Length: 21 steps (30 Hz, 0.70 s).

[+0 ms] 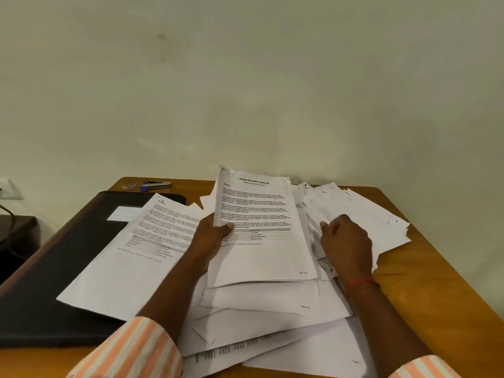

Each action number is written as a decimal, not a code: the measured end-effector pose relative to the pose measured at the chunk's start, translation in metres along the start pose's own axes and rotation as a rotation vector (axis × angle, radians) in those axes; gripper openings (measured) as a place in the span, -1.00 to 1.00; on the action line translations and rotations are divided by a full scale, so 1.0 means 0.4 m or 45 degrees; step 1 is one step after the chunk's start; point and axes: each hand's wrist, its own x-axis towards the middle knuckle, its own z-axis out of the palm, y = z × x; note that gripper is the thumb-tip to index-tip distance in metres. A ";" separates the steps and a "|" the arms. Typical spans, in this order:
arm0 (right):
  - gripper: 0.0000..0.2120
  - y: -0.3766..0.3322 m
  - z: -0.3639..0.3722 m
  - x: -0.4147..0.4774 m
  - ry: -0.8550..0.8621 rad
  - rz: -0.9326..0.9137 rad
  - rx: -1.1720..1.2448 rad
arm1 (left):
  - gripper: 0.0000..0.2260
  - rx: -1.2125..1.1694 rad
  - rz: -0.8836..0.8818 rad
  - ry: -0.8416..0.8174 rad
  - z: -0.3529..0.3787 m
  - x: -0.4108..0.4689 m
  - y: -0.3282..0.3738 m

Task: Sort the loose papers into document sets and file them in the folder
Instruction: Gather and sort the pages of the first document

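My left hand (215,236) grips the left edge of a thin stack of printed sheets (261,236), its top page headed "Sample Education Transcript", raised and tilted over the table. My right hand (345,242) rests palm down, fingers spread, on the loose papers (362,214) fanned at the right. More loose sheets (261,328) lie overlapping under and in front of the held stack. A black folder (54,268) lies shut at the left with a white label, and one printed page (141,249) lies across it.
The wooden table (441,282) meets a plain wall at the back. A blue-and-silver stapler (156,184) and a small metal clip (128,186) sit at the far left corner. A dark piece of furniture (16,236) with a cable stands beyond the table's left edge.
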 end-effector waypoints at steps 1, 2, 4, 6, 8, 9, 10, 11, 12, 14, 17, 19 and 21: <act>-0.60 0.017 -0.005 0.009 -0.007 0.076 -0.163 | -0.71 0.004 0.004 0.007 0.003 0.000 -0.001; -0.49 0.031 -0.010 0.015 -0.046 0.149 -0.281 | -0.72 0.000 0.008 0.013 0.005 0.000 -0.002; -0.35 0.050 -0.015 0.023 -0.132 0.222 -0.444 | -0.74 -0.016 0.007 0.025 0.008 0.000 -0.003; -0.34 0.063 -0.012 0.031 -0.217 0.228 -0.409 | -0.74 -0.007 -0.001 0.043 0.010 -0.004 0.001; -0.40 0.062 -0.014 0.032 -0.273 0.249 -0.221 | -0.74 0.009 0.005 0.047 0.013 -0.002 -0.001; -0.43 0.057 -0.017 0.032 -0.284 0.236 -0.152 | -0.73 0.016 0.006 0.047 0.014 -0.002 -0.002; -0.45 0.054 -0.018 0.032 -0.287 0.218 -0.068 | -0.73 0.023 0.007 0.051 0.015 -0.003 -0.002; -0.48 0.048 -0.019 0.032 -0.288 0.192 0.056 | -0.73 0.030 0.010 0.057 0.015 -0.003 -0.004; -0.53 0.037 -0.020 0.030 -0.295 0.202 0.229 | -0.72 0.029 0.012 0.059 0.014 -0.002 -0.006; -0.59 0.016 -0.019 0.023 -0.399 0.329 0.722 | -0.71 0.022 0.020 0.050 0.013 0.000 -0.008; -0.70 0.007 -0.017 0.008 -0.686 0.387 1.117 | -0.71 0.037 0.016 0.067 0.012 -0.001 -0.007; -0.81 -0.006 -0.029 -0.013 -0.895 0.331 1.111 | -0.71 0.041 0.015 0.073 0.011 0.000 -0.007; -0.90 -0.009 -0.036 -0.012 -0.861 0.346 1.050 | -0.72 0.045 0.017 0.075 0.013 -0.001 -0.006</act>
